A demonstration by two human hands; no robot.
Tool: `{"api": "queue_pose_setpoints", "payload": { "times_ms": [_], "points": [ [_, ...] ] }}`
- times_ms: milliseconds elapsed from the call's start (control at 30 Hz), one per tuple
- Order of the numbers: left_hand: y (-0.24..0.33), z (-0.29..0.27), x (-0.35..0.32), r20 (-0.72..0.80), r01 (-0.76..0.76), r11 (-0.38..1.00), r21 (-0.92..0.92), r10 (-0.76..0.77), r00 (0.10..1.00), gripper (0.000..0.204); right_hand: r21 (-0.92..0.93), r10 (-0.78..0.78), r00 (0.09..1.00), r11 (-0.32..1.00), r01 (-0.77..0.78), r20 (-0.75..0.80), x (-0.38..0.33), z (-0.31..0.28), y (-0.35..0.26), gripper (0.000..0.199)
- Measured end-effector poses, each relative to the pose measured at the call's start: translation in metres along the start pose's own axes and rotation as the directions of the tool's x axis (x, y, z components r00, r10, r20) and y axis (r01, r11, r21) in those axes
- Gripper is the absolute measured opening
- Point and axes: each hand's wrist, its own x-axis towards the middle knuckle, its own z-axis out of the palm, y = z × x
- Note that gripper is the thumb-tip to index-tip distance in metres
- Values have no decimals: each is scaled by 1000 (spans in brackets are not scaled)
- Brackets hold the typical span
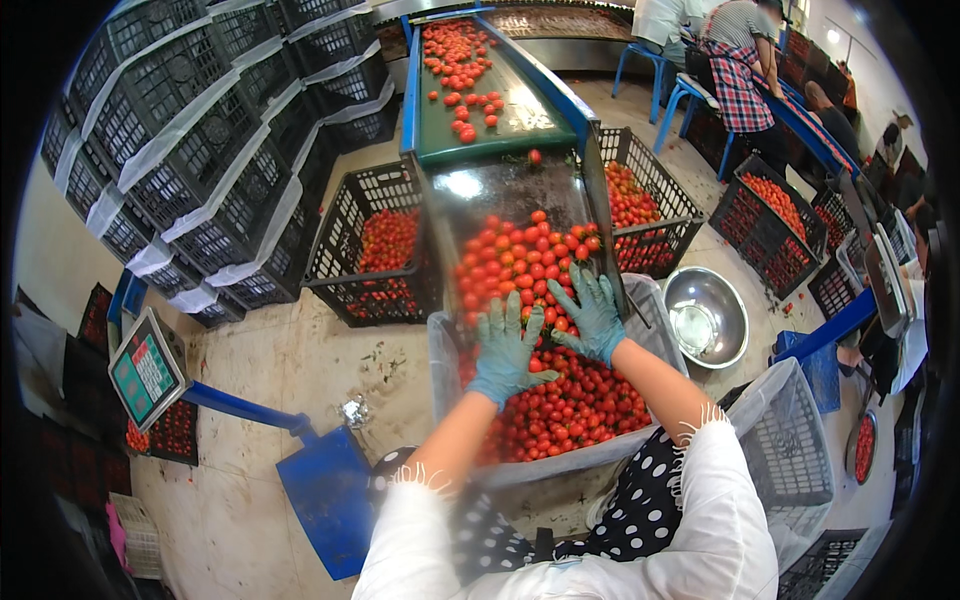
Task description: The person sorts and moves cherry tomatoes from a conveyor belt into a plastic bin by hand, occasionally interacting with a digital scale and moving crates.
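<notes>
Both hands wear blue-green gloves and rest with fingers spread at the lower end of a metal chute (pixel 470 190). My left hand (pixel 506 348) lies against the cherry tomatoes (pixel 520 265) heaped there. To its right, my right hand (pixel 594 312) touches the same heap, fingers pointing up the chute. Neither hand grips a tomato that I can see. Below them a lined crate (pixel 540 466) holds many more red tomatoes, and part of its left side looks blurred. Above the chute, a green conveyor belt (pixel 540 110) carries loose tomatoes at its far end.
Black crates of tomatoes flank the chute, one left (pixel 345 290) and one right (pixel 670 235). A steel bowl (pixel 708 335) sits on the floor at right. At left stand a blue platform scale (pixel 325 500) and stacked black crates (pixel 190 150). People work at the far right.
</notes>
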Motion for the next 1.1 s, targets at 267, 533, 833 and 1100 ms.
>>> {"api": "queue_pose_setpoints", "payload": {
  "times_ms": [267, 533, 833, 1100],
  "points": [
    [10, -4, -2, 71, -19, 999, 49, 16, 997, 114, 23, -51, 998, 998, 52, -25, -5, -2, 1, 89],
    [5, 10, -6, -53, -32, 999, 34, 34, 998, 100, 92, -152, 988, 984, 153, -13, -8, 4, -1, 86],
    [8, 14, 2, -3, -45, 999, 23, 45, 999, 90, 166, 18, 991, 986, 3, -130, 9, 2, -15, 63],
    [5, 24, 2, 44, -19, 995, 96, 14, 999, 80, 185, 55, 997, 982, -43, -60, 58, 12, -28, 43]
  ]
}}
